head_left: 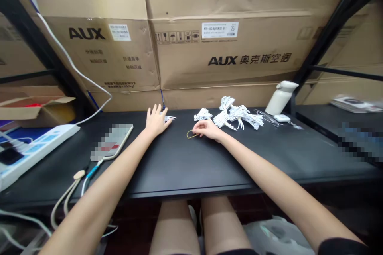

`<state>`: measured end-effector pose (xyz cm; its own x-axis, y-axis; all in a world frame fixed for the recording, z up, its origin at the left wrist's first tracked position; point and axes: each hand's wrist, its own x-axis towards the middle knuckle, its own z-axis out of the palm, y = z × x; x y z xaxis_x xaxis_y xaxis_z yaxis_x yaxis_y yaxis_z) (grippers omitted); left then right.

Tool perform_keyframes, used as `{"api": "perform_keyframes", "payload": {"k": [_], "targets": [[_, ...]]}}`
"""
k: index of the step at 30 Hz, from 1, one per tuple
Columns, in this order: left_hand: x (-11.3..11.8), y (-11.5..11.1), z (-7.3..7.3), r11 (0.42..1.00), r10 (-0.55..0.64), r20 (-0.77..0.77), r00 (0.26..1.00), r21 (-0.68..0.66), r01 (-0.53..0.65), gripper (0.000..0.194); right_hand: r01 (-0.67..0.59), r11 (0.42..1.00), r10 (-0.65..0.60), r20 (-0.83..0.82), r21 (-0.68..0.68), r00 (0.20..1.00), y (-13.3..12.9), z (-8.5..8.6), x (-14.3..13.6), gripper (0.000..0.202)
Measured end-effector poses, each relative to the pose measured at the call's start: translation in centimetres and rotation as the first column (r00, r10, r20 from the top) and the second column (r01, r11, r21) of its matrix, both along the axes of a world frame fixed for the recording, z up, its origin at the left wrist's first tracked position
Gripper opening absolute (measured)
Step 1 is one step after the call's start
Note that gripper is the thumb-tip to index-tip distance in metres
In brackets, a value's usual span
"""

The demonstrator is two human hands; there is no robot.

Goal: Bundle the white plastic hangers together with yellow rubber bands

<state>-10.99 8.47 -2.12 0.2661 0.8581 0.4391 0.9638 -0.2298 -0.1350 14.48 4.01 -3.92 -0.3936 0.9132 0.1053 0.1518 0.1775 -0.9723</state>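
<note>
My left hand is spread over the black table, fingers apart, beside a small pile of thin white strips partly hidden under it. Between the thumb and fingertips of my right hand is a yellowish rubber band, hanging in a loop to the left. Just behind the right hand lies a bundle of white strips. More bundles of the same white strips are heaped to its right. What the strips are is too small to tell.
A phone with a cable and a white power strip lie at left, near an open carton. At back right stand a white bottle and a small white case. Large cardboard walls the back.
</note>
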Motion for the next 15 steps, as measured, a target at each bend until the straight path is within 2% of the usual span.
{"api": "perform_keyframes", "payload": {"k": [4,6,8,11,15], "targets": [[0.3,-0.5,-0.2,0.996,0.032,-0.003,0.999,-0.089,-0.032,0.069,-0.016,1.0,0.015,0.013,0.01,1.0,0.0,0.1,0.1,0.018],[0.4,-0.8,0.0,0.999,0.025,0.011,1.0,-0.02,-0.025,0.066,-0.058,0.998,0.058,0.031,0.009,0.998,0.0,0.5,0.4,0.02],[0.6,-1.4,0.3,0.996,-0.026,0.039,0.999,0.084,0.023,0.06,-0.135,0.991,0.134,0.085,0.001,0.987,-0.2,1.1,0.9,0.021],[1.0,-2.5,0.5,0.992,-0.111,0.105,0.988,0.068,0.104,0.048,-0.237,0.971,0.236,0.215,-0.018,0.948,-0.3,2.3,2.3,0.02],[0.8,-2.8,0.3,0.984,-0.175,0.126,0.976,0.014,0.175,0.039,-0.19,0.981,0.19,0.346,-0.032,0.919,-0.2,4.0,4.8,0.015]]}}
